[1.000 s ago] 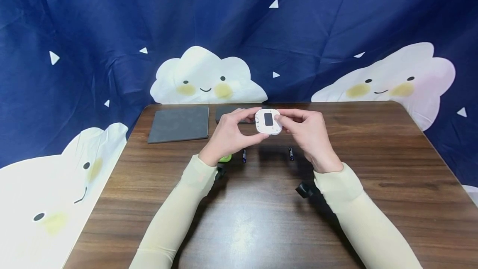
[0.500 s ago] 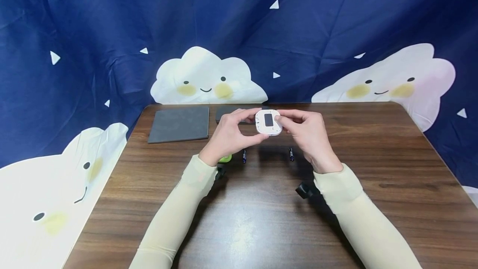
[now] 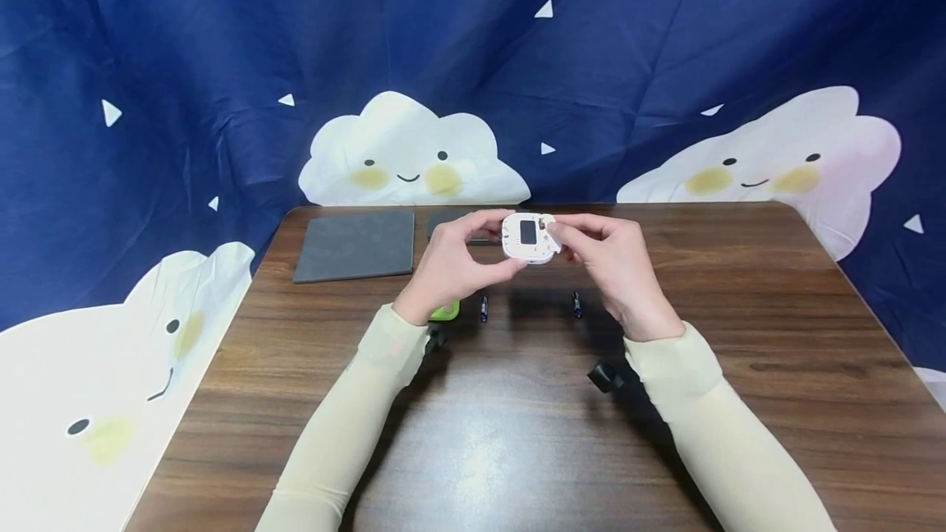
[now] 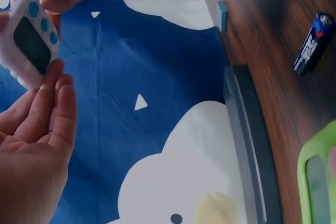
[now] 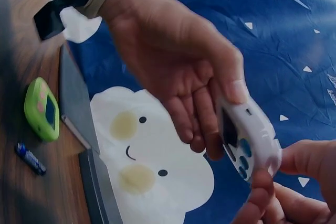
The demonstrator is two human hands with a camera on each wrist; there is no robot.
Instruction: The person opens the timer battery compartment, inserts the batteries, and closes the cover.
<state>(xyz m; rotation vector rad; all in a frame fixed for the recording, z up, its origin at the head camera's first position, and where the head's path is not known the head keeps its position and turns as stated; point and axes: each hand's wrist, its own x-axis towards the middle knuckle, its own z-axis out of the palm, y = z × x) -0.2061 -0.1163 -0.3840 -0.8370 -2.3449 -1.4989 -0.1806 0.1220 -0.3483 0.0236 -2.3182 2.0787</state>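
Observation:
A white digital timer is held up over the table with its back, which has a dark rectangle, toward the head view. My left hand grips its left edge between thumb and fingers. My right hand pinches its right end, the thumb beside a small opened battery compartment. A loose-looking white edge, apparently the cover, shows under that thumb; its hold is partly hidden. In the left wrist view the timer's front shows a screen and round blue buttons. Two batteries lie below the hands.
A green device with a screen and pink buttons lies on the table by the left wrist. A flat dark-grey panel rests at the back left, beside a dark flat box. A blue cloud-print curtain hangs behind the table.
The right thumb has shifted, and the battery compartment, covered before, now shows at the timer's upper right. The timer has tilted and moved slightly left. The batteries lie where they were.

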